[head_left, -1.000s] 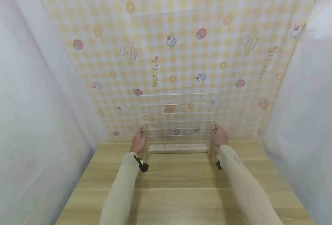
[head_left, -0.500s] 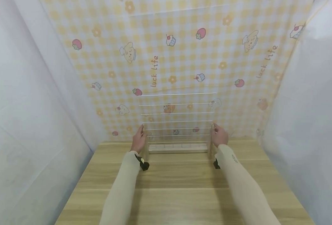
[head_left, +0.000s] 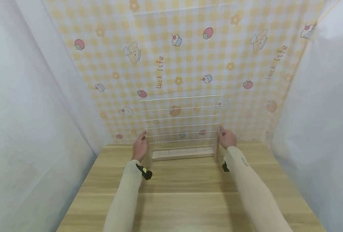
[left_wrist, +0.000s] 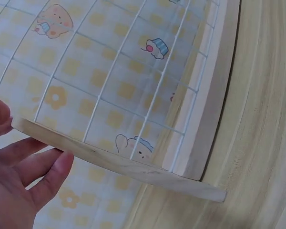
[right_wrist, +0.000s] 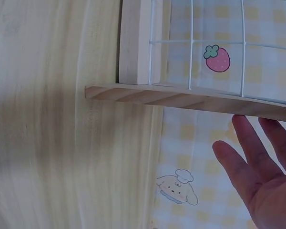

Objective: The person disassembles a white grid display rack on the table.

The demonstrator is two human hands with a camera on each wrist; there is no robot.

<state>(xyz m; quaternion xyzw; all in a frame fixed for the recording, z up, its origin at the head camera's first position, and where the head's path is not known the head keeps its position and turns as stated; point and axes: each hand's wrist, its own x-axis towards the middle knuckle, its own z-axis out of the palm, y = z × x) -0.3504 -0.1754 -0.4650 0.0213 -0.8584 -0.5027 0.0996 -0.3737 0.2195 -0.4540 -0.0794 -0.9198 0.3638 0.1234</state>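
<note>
A rack with a white wire grid, wooden side boards and a wooden base bar stands at the back of the table. My left hand holds its left side board, thumb near the upper end and fingers along the outer face. On the opposite side, my right hand grips the upper end of the right side board. In the right wrist view, fingertips meet that board's outer face, while the thumb is out of sight.
Behind the rack hangs a yellow checked cloth printed with cartoons. White sheets close off both sides. The wood-grain table stretches forward beneath both arms. A dark wrist device sits on the left sleeve.
The rack's left end has come slightly toward me and to the left, so its base bar now slants. My left hand has moved with it, while the right hand stays nearly in place.
</note>
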